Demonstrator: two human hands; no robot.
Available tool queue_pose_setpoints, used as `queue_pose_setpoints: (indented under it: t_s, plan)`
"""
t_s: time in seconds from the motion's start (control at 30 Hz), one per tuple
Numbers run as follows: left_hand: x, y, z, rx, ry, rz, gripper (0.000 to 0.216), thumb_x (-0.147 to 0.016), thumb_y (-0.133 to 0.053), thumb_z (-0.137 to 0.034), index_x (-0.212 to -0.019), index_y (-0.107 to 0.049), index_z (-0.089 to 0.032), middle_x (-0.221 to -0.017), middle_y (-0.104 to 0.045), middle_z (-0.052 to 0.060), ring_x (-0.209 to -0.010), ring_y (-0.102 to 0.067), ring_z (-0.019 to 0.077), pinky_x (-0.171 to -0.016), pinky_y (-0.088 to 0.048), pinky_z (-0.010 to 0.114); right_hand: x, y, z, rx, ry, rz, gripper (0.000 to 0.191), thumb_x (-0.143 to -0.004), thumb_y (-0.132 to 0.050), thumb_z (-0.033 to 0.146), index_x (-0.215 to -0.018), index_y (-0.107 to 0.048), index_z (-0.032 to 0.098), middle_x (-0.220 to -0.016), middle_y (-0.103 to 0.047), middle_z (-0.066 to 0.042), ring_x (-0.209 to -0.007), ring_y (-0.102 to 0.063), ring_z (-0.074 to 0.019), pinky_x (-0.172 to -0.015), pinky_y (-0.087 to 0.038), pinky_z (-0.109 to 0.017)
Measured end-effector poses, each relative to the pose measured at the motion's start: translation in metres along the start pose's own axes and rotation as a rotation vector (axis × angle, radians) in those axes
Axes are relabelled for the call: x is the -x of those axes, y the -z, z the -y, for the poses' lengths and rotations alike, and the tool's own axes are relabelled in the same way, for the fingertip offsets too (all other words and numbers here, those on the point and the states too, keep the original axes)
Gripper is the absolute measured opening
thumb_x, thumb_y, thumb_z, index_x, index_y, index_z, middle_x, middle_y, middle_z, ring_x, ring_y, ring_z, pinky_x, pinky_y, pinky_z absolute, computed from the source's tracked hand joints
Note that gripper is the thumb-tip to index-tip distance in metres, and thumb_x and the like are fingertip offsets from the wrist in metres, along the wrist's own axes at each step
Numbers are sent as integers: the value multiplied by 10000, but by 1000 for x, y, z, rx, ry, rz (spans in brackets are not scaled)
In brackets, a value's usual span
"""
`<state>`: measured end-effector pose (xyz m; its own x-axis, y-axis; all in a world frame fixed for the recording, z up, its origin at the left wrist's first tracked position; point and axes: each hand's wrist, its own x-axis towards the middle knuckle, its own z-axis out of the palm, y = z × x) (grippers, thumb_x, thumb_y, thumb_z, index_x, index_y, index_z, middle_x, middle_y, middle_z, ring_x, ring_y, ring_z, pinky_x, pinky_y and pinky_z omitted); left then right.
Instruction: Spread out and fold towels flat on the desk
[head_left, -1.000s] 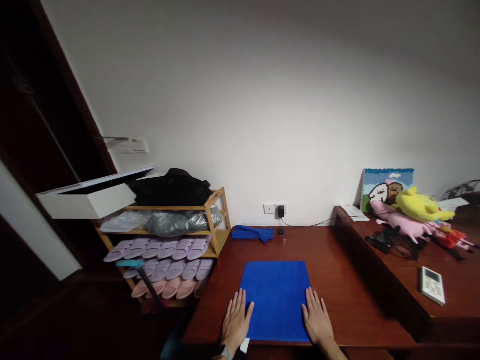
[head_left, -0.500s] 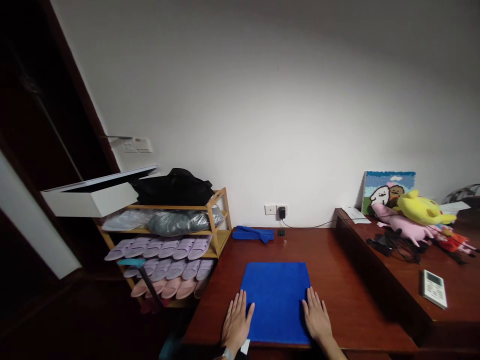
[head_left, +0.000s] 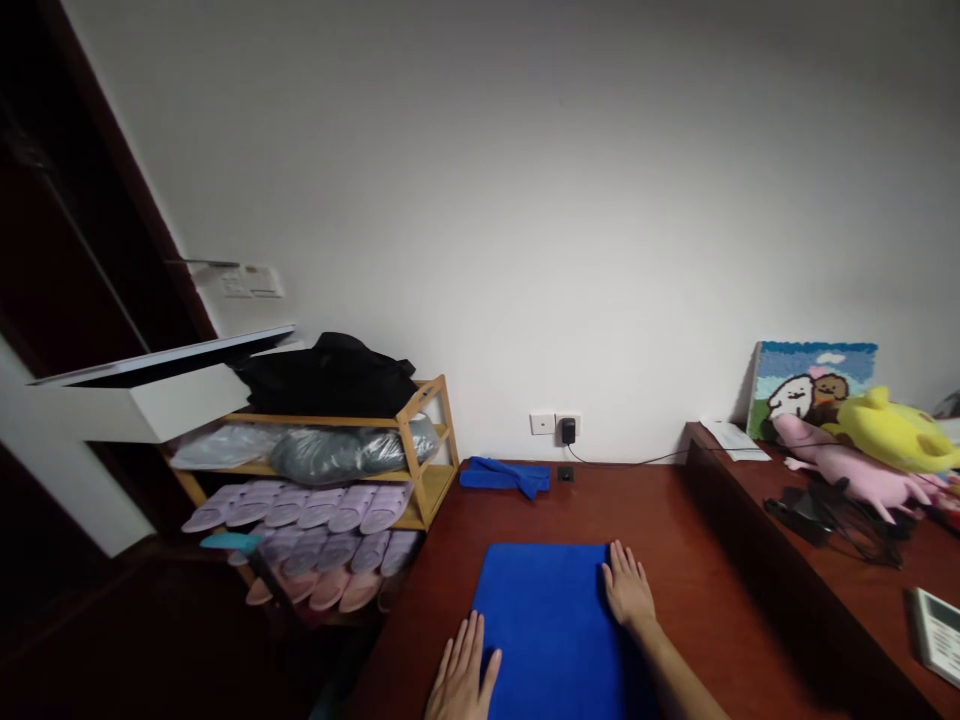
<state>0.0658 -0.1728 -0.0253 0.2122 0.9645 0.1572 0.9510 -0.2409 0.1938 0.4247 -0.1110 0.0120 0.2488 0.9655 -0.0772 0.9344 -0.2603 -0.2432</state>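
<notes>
We have a blue cloth [head_left: 544, 630] laid flat on the brown table [head_left: 679, 545], straight ahead of us, its near edge out of view. Our left hand [head_left: 459, 675] rests along its border at eight o'clock, measured from the cloth's middle; our right hand [head_left: 630, 595] sits farther up, by the corner at one o'clock. Both are spread palm down with fingers extended, gripping nothing.

We judge this to be a step of smoothing or squaring the cloth. The next move calls for light, even pressure from both palms, because our hands are not level and a one-sided push could skew the sheet. Lifting a border would call for fingertips slipped under it first.

A second blue cloth [head_left: 506, 477] lies loosely bunched near the wall, between eleven and twelve o'clock, well apart from our hands.
</notes>
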Motion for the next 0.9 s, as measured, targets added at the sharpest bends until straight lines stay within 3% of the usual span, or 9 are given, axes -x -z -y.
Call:
queue_pose_setpoints:
  t_s: [0.2,0.3,0.37,0.43,0.57,0.7,0.8,0.9]
  plan:
    - [-6,-10,13,30,76,64,636,-1033,-255,-514,-1606,-181,-247,-1660,-229,-8,-1522,-266,244,-1252,-300,469,-7,-22,-4,-1,7,-56,708,-1002,-104,486,-1604,-140,115,-1687,-150,-30,-1559,-109,-212,-1270,-87,-410]
    - [-19,-4,0,16,150,40,663,-1032,-236,-532,-1609,-169,-213,-1666,-224,12,-1527,-259,262,-1254,-293,476,-5,-22,-5,-13,26,-82,708,-1003,-82,510,-1607,-108,141,-1688,-116,10,-1562,-79,-200,-1273,-83,-406]
    - [-34,3,-25,9,121,-32,661,-1035,-248,-528,-1614,-145,-227,-1667,-235,3,-1534,-244,273,-1260,-280,485,-4,-20,-5,-12,48,-62,706,-1002,-81,514,-1606,-122,148,-1684,-124,23,-1562,-84,-200,-1274,-87,-416]
    - [-54,11,-64,48,-15,-66,633,-1046,-248,-507,-1617,-105,-275,-1671,-236,-25,-1538,-239,259,-1262,-283,481,-4,-18,-5,-11,58,-35,704,-1002,-95,504,-1603,-150,143,-1678,-149,11,-1560,-103,-208,-1273,-95,-434]
    - [-99,17,-158,192,-419,51,605,-1059,-226,-492,-1621,-84,-318,-1689,-183,-49,-1550,-203,201,-1282,-233,422,-4,-16,-7,-5,90,-25,673,-1001,-140,455,-1601,-194,154,-1679,-155,-16,-1560,-100,-219,-1268,-105,-452]
    - [-130,-9,-219,282,-427,173,605,-1059,-92,-489,-1622,-150,-274,-1682,-221,-15,-1552,-191,183,-1286,-199,428,-3,-19,-11,37,128,-4,651,-966,-236,345,-1596,-232,182,-1684,-123,-21,-1561,-83,-225,-1268,-86,-451]
    - [-137,-32,-222,289,-367,176,621,-1056,-46,-468,-1619,-168,-235,-1675,-248,11,-1549,-200,185,-1287,-185,436,-4,-21,-11,41,134,-2,650,-955,-265,326,-1591,-256,197,-1684,-122,-16,-1561,-82,-224,-1269,-77,-448]
    - [-140,-35,-191,224,-334,157,627,-1056,-78,-489,-1612,-195,-226,-1669,-262,18,-1550,-199,200,-1287,-174,451,-5,-19,-8,23,101,-9,644,-991,-188,395,-1594,-241,173,-1681,-152,-24,-1560,-97,-224,-1268,-85,-455]
